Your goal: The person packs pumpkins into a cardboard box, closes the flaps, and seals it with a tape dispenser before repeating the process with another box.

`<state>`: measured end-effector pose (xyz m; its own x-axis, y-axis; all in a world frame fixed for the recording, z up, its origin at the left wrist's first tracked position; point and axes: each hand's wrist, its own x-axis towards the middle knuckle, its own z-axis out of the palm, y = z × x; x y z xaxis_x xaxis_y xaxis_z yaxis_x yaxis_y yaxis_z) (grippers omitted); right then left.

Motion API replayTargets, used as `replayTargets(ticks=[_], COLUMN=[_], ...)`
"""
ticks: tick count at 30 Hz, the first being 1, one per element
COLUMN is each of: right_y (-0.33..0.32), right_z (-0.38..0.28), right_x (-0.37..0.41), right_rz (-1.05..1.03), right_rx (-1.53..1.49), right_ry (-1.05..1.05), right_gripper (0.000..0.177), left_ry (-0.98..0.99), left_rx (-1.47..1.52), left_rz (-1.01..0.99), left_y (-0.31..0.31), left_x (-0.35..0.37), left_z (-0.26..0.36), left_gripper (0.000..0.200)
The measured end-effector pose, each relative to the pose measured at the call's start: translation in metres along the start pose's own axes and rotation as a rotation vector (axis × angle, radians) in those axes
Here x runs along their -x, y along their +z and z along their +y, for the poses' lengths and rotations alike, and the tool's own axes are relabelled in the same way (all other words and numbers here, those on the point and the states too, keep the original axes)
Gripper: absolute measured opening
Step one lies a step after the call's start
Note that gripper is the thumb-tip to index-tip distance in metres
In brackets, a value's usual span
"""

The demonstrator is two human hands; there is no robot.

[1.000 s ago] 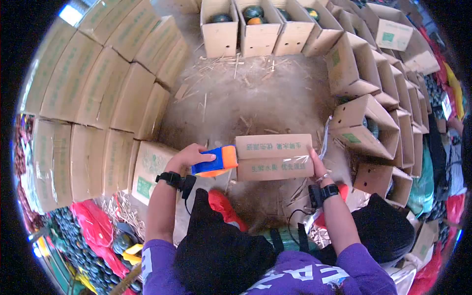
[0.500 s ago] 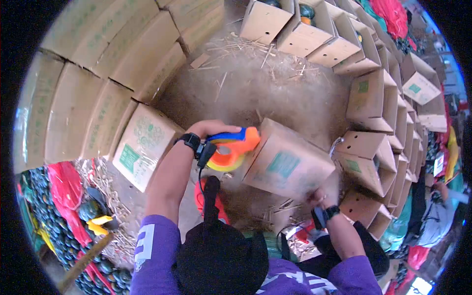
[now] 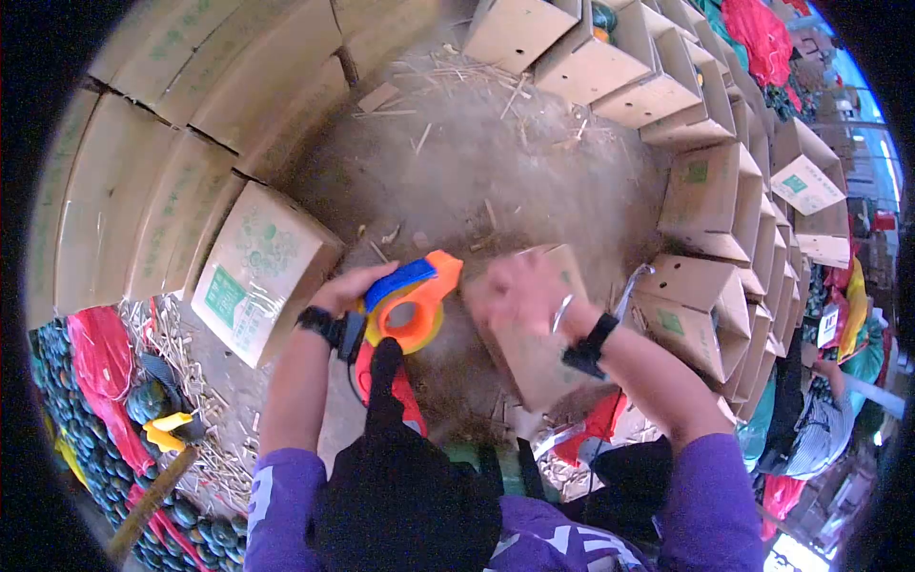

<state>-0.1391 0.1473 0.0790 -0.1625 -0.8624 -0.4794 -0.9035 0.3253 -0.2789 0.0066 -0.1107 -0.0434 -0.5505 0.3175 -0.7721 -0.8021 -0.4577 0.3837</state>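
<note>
In my left hand is an orange and blue tape dispenser, my fingers wrapped round its blue part. Just right of the dispenser, a cardboard box sits on the floor in front of me, turned at an angle. My right hand overlaps the box's upper part, fingers spread and somewhat blurred. A second cardboard box with green print stands to the left, beyond my left wrist.
Stacked cardboard boxes form a wall at left. Rows of open boxes curve along the right, some holding dark green squash. More squash and red net bags lie at lower left. Another person is at far right.
My right hand has moved from the box's lower right corner up over its top. The box has turned. My left hand has shifted left and slightly down with the dispenser.
</note>
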Motion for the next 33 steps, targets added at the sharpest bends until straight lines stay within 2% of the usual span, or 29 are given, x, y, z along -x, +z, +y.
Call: replayTargets(ticks=[2,3,5,6,7,8,9,10,11,12,14,17,18,21,23,24,26,29,30,33], right_y=[-0.010,0.012,0.055,0.070,0.081,0.082,0.071,0.060,0.058,0.085,0.064,0.070,0.068,0.058,0.044,0.037,0.039,0.041,0.038,0.037], right_z=[0.041,0.079,0.128,0.122,0.108,0.080,0.037,-0.004,-0.040,-0.067,-0.091,-0.052,-0.043,-0.016,-0.004,-0.002,0.000,-0.002,0.000,-0.003], right_x=[0.008,0.025,0.073,0.103,0.125,0.142,0.144,0.139,0.135,0.141,0.098,0.069,0.063,0.031,0.002,-0.004,-0.006,0.002,0.005,0.005], right_rz=[0.139,0.212,0.263,0.250,0.133,-0.013,-0.159,-0.200,-0.128,0.101,0.301,0.335,0.379,0.490,0.534,0.500,0.537,0.506,0.491,0.477], right_rx=[-0.082,-0.033,0.142,0.261,-0.113,-0.119,-0.020,0.051,0.036,-0.198,-0.054,0.007,0.019,0.046,0.057,0.038,0.037,0.017,0.012,0.012], right_ry=[0.437,0.560,0.695,0.713,0.930,0.923,0.798,0.648,0.527,0.434,0.317,0.305,0.348,0.518,0.685,0.729,0.702,0.673,0.661,0.680], right_gripper=[0.027,0.027,0.027,0.026,0.025,0.025,0.026,0.028,0.030,0.044,0.063,0.068,0.067,0.063,0.059,0.052,0.050,0.045,0.043,0.039], left_ry=[0.014,-0.009,-0.035,0.020,0.067,0.105,0.141,0.066,-0.009,0.003,0.033,0.080,0.084,0.013,-0.165,-0.211,-0.238,0.139,-0.114,0.120], left_rx=[0.158,0.217,0.349,0.349,0.354,0.367,0.380,0.291,0.193,0.200,0.215,0.118,0.213,0.368,0.433,0.331,0.201,-0.550,-0.258,-1.249], left_rz=[0.020,-0.009,-0.071,-0.097,-0.126,-0.156,-0.185,-0.168,-0.151,-0.166,-0.183,-0.117,-0.152,-0.232,-0.093,-0.157,-0.254,-0.312,-0.243,-0.174], left_y=[-0.018,-0.019,-0.017,-0.012,0.003,0.024,0.040,0.054,0.060,0.059,0.055,0.047,0.044,0.038,0.082,0.091,0.097,0.101,0.118,0.138], left_x=[0.005,0.010,0.017,0.010,-0.004,-0.021,-0.036,-0.040,-0.043,-0.053,-0.068,-0.056,-0.046,-0.053,-0.032,-0.033,-0.057,-0.079,-0.060,-0.058], left_z=[-0.038,-0.050,-0.065,-0.059,-0.052,-0.047,-0.042,-0.021,0.002,0.012,0.019,-0.004,-0.016,-0.075,-0.078,-0.076,-0.079,-0.034,-0.010,0.014], left_gripper=[0.042,0.042,0.041,0.040,0.039,0.038,0.037,0.036,0.036,0.037,0.038,0.040,0.040,0.039,0.037,0.037,0.035,0.033,0.031,0.031])
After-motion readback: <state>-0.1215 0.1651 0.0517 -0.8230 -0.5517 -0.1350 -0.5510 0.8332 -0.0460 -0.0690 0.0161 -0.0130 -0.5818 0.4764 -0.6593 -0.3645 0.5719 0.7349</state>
